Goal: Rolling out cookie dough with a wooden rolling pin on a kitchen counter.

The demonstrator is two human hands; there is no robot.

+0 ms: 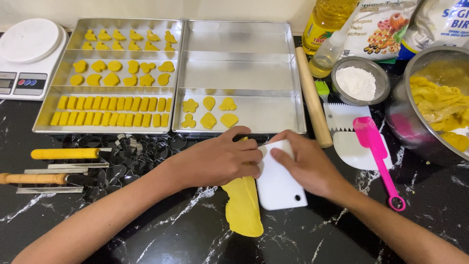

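A flattened sheet of yellow dough (243,208) lies on the black marble counter in front of me. My left hand (220,159) rests on its upper part, fingers curled over the dough's top edge. My right hand (305,164) holds a white plastic scraper (279,188) by its top, the scraper lying flat beside the dough's right edge. Behind my hands, the right metal tray (293,110) holds several cut yellow dough shapes (209,112) in its front compartment. The left tray (46,117) is filled with several rows of yellow shapes and bars.
A wooden rolling pin (310,95) lies right of the trays. A pink spatula (376,154) rests on a white toothed scraper (351,142). Flour bowl (359,83), large steel bowl of dough (439,105), oil bottles, flour bags at right. Scale (27,58), metal cutters (127,151), wooden-handled tools (63,154) at left.
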